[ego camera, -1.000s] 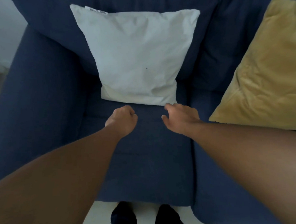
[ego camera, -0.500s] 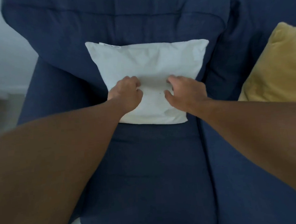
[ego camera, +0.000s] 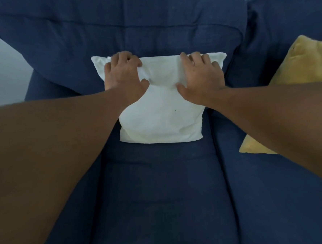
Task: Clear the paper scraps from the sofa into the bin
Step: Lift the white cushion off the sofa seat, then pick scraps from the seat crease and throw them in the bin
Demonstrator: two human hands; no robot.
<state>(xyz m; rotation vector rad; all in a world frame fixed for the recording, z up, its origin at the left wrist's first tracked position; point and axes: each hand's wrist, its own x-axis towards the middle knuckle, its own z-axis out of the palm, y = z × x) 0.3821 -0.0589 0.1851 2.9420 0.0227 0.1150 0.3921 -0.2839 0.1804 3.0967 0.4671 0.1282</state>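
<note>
A white pillow (ego camera: 162,120) leans against the backrest of the dark blue sofa (ego camera: 160,188). My left hand (ego camera: 124,73) grips the pillow's upper left part, fingers curled over its top edge. My right hand (ego camera: 200,74) grips the upper right part in the same way, thumb pressed into the front. The fabric between the two hands is bunched. No paper scraps and no bin show in the head view.
A yellow cushion (ego camera: 301,64) leans at the right, partly hidden by my right forearm. The sofa's left armrest (ego camera: 47,87) rises beside the pillow. A pale wall (ego camera: 0,62) is behind on the left.
Both hands rose from the seat cushion onto the pillow's face, then up to its top edge and spread apart. My view moved closer to the sofa.
</note>
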